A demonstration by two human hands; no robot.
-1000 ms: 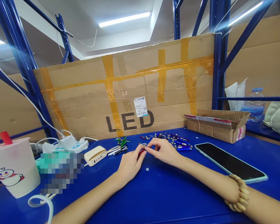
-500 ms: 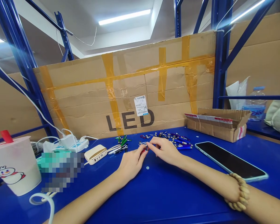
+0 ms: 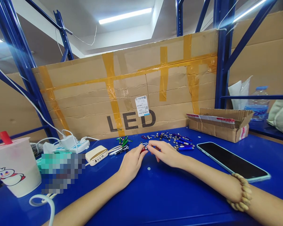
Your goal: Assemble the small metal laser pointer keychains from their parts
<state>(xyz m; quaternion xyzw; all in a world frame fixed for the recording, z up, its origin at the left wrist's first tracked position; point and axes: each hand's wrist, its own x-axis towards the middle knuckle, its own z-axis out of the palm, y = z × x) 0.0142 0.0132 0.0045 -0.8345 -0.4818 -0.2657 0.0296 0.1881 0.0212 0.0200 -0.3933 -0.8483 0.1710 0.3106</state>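
On one flat blue counter (image 3: 148, 201) lies one loose heap of shiny blue sticks (image 3: 185, 147), too overlapped for exact counting. Before it are two hands: the right hand (image 3: 165, 152) has bent fingers, but whether they grip, I cannot tell; the left hand (image 3: 130, 163), which is nearer, pinches one small shiny red piece (image 3: 143, 149), just left of the right hand, its long axis mostly hidden

The large cardboard panel (image 3: 89, 103) bore the word "LED" (image 3: 130, 121) in black capitals. Near the D, a white sticker (image 3: 142, 106) carried fine print, too small to read. A crowned snowman emblem (image 3: 10, 178) marked the cup (image 3: 25, 157); the bottle's blue label (image 3: 255, 112) seemed to hold pale, illegible letters.
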